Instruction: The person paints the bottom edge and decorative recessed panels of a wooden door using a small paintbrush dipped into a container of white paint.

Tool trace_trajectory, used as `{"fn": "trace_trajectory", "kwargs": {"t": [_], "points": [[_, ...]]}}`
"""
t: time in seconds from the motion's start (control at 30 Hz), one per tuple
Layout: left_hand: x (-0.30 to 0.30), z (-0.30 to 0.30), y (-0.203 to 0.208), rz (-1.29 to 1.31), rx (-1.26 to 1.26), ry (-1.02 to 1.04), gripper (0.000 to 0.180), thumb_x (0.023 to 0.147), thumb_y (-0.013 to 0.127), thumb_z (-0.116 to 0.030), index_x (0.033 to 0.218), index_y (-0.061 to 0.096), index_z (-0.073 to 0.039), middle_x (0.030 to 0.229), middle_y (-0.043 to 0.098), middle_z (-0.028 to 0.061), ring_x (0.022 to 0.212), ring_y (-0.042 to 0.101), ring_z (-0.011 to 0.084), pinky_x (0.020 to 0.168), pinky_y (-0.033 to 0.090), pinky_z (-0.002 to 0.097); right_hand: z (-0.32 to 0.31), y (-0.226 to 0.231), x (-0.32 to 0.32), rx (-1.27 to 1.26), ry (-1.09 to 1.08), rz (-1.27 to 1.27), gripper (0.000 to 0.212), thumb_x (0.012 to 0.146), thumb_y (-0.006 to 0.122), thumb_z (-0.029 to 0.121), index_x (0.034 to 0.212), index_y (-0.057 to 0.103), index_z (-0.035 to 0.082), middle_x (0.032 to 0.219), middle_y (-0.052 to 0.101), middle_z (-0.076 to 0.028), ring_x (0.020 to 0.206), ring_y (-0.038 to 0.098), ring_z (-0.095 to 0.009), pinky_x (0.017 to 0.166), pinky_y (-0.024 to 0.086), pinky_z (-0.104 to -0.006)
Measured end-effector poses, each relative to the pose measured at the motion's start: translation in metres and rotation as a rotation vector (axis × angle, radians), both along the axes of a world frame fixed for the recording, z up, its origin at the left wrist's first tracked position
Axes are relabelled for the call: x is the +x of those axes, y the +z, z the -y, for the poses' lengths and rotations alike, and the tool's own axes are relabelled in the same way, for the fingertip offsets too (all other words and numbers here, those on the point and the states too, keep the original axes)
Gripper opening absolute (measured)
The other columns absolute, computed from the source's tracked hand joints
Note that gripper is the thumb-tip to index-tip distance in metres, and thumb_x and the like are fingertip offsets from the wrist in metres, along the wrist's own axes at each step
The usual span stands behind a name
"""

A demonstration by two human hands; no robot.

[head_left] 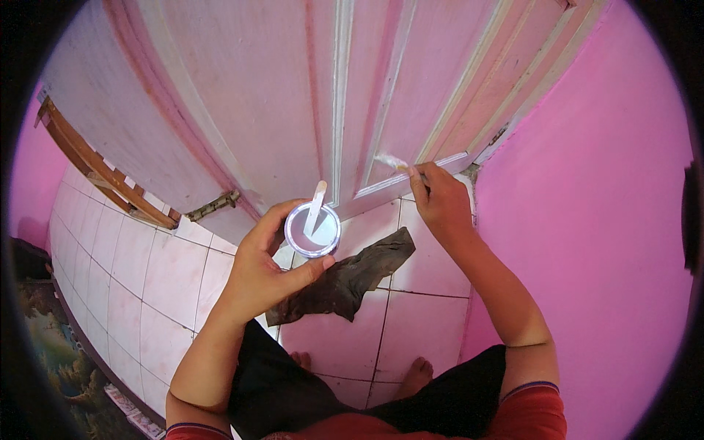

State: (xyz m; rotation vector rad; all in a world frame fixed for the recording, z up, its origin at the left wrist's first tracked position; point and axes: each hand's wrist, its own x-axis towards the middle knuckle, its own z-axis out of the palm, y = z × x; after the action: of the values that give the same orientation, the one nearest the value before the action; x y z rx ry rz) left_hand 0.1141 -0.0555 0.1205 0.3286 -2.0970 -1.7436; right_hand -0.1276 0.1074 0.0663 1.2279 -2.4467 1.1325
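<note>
My left hand [275, 257] is wrapped round a small round paint can [313, 246], held upright in front of me. White paint shows inside the can, and a flat wooden stir stick [315, 207] leans in it with its end above the rim. My right hand [440, 194] pinches the handle of a small paintbrush [392, 162]. White paint coats the bristles, which are at the lower part of the pink panelled door [279, 95]; whether they touch it I cannot tell. White strips of paint run along the door's mouldings.
A dark crumpled cloth [352, 282] lies on the tiled floor [352, 334] below the can, near my bare feet. A pink wall [579, 220] rises close on the right. A metal bolt [214, 205] sits on the door, with a wooden frame [103, 169] at the left.
</note>
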Motion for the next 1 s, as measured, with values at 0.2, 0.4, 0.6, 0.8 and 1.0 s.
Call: {"fn": "trace_trajectory", "kwargs": {"t": [0.2,0.4,0.6,0.8,1.0], "points": [[-0.003,-0.001,0.002,0.014,0.002,-0.014,0.065,0.076,0.081,-0.004,0.134,0.051,-0.003,0.122,0.060,0.0057,0.120,0.055,0.0160,0.108,0.039,0.0339,0.007,-0.072,-0.014,0.300,0.004,-0.188,0.025,0.099,0.054,0.027,0.092,0.060,0.005,0.080,0.064,-0.018,0.074,0.065,-0.037,0.064,0.052,-0.0467],[-0.001,0.001,0.000,-0.004,-0.010,0.005,0.065,0.076,0.082,-0.005,0.133,0.052,-0.003,0.122,0.060,0.0057,0.121,0.055,0.0162,0.108,0.039,0.0340,0.009,-0.028,-0.011,0.006,0.029,-0.175,0.018,0.095,0.062,0.019,0.102,0.065,0.003,0.091,0.068,-0.018,0.079,0.067,-0.036,0.065,0.053,-0.0431],[-0.001,0.003,-0.001,0.022,-0.006,-0.009,0.065,0.076,0.083,-0.006,0.133,0.052,-0.004,0.122,0.059,0.0056,0.121,0.055,0.0164,0.109,0.039,0.0341,-0.001,-0.052,-0.009,0.270,0.017,-0.157,0.027,0.099,0.052,0.028,0.091,0.059,0.003,0.079,0.063,-0.017,0.074,0.063,-0.037,0.067,0.052,-0.0482],[-0.001,0.001,0.001,0.012,-0.007,0.001,0.065,0.076,0.083,-0.006,0.133,0.052,-0.004,0.122,0.059,0.0054,0.120,0.055,0.0165,0.108,0.039,0.0342,0.015,-0.060,-0.021,0.150,-0.015,-0.174,0.025,0.098,0.057,0.027,0.089,0.060,0.004,0.086,0.065,-0.018,0.078,0.064,-0.037,0.066,0.052,-0.0465],[-0.001,0.002,0.000,0.019,-0.004,0.006,0.065,0.075,0.083,-0.005,0.133,0.052,-0.004,0.122,0.059,0.0053,0.120,0.055,0.0164,0.108,0.039,0.0343,-0.004,-0.052,-0.011,0.193,-0.013,-0.188,0.025,0.099,0.054,0.027,0.090,0.060,0.005,0.084,0.064,-0.016,0.073,0.064,-0.035,0.062,0.053,-0.0449]]}}
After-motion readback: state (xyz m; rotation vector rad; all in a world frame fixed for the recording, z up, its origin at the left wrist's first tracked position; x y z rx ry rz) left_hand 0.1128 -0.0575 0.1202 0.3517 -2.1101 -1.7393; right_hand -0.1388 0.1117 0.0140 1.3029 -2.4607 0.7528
